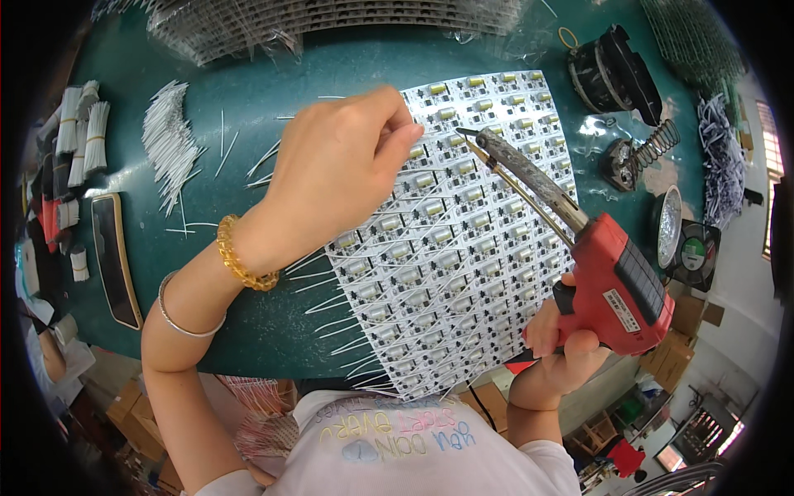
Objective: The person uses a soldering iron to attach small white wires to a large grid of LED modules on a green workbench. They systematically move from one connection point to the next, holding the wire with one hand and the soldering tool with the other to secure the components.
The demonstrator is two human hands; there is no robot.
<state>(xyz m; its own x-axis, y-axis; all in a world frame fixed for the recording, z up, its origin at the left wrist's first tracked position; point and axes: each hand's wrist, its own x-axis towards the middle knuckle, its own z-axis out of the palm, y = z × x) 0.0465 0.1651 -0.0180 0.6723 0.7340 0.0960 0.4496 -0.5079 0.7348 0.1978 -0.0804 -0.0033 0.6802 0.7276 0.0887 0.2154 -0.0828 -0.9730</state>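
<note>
A white sheet of small circuit boards lies on the green table, each board bearing a metal-and-yellow part. Many thin white wires stick out from the boards on its left side. My left hand is over the sheet's upper left part, thumb and fingertips pinched together; what they hold, if anything, is hidden. In my right hand is a red soldering gun, gripped by its handle. Its dark tip and thin brass-coloured feed tube end just above the boards, a little right of my left fingertips.
Loose white wires are heaped at the left, near bundled wires and a phone. On the right stand a black round holder, a coiled-spring stand, a metal dish and a small fan. Stacked board panels line the back.
</note>
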